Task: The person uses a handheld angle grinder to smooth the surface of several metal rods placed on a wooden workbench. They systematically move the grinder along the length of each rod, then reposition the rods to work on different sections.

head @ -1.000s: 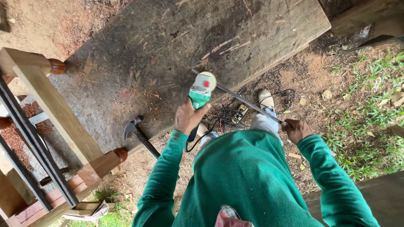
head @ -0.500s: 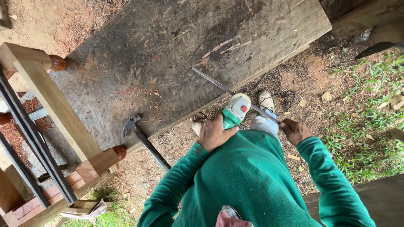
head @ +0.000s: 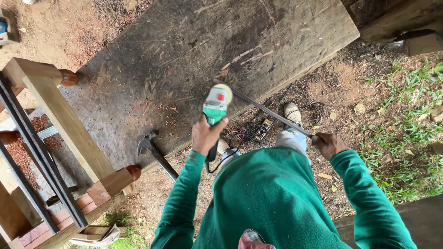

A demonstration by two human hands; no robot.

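While the left hand (head: 205, 134) is clamping the green grinder (head: 216, 107), right fingers (head: 328, 144) are gripping a thin rod (head: 265, 109); it may be whipping loose on contact

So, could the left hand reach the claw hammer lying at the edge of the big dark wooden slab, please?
Probably not freely: the left hand is wrapped around the green and white angle grinder. The claw hammer lies close beside that arm with nothing between them, so only the full hand stands in the way.
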